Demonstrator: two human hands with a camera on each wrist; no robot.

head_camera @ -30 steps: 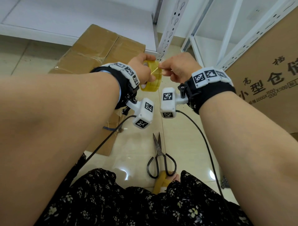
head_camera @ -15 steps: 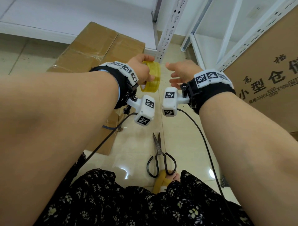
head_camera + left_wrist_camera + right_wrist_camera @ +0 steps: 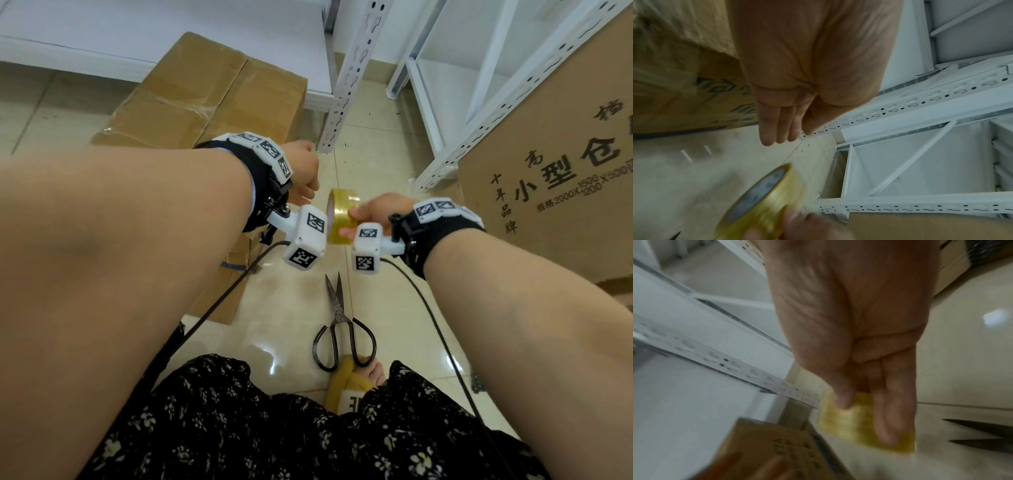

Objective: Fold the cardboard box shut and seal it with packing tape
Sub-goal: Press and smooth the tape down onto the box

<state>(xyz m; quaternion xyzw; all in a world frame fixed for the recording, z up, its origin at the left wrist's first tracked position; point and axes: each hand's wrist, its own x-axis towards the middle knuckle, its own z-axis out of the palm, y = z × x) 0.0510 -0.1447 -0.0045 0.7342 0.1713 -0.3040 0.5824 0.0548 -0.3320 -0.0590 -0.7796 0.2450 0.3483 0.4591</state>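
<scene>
My right hand (image 3: 359,219) grips a yellowish roll of packing tape (image 3: 342,219) by its rim, thumb on one side and fingers on the other; the right wrist view shows the same hold on the tape (image 3: 857,423). Just left of the roll, my left hand (image 3: 305,181) holds nothing. Its fingers (image 3: 777,129) hang straight and relaxed above the tape (image 3: 760,204). The brown cardboard box (image 3: 205,99) lies on the floor at the left behind my left arm. Its top flaps are folded flat and meet at a centre seam.
Black scissors (image 3: 342,325) lie on the tiled floor below my hands, near a yellow slipper (image 3: 342,387). A white metal shelf post (image 3: 349,78) stands behind the hands. A large printed carton (image 3: 565,171) leans at the right. Wrist-camera cables trail down.
The tape roll has passed from my left hand to my right. The left hand let go and opened; both hands dropped lower in the view.
</scene>
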